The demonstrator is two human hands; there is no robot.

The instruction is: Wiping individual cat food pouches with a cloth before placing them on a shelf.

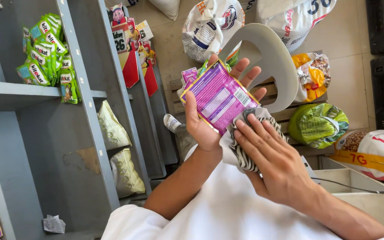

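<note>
While the left hand (203, 126) props a flat purple pouch (219, 96) upright near the middle of the frame, its grip is closed on the packet, thumb across the near face and fingers spread behind it, so the printed side stays flat and turned up toward the camera. The right hand (275, 162) presses a bunched striped cloth (245, 149) against the pouch's lower right corner, fingers folded over the fabric; the packet seems braced this way so the cloth can bear against it without it bending. More small pouches (190, 74) peek out just behind the purple one, though how they are held is hidden.

At the left of the frame stands grey metal shelving (85, 93), with green packets (45, 49) piled on an upper shelf and pale bags (112, 129) leaning lower down. Across the top and right, large sacks (210, 24) and a green bag (318, 124) rest on the tiled floor (347, 75) and a wooden pallet (290, 115). A grey curved seat-like shape (270, 58) sits behind the hands.
</note>
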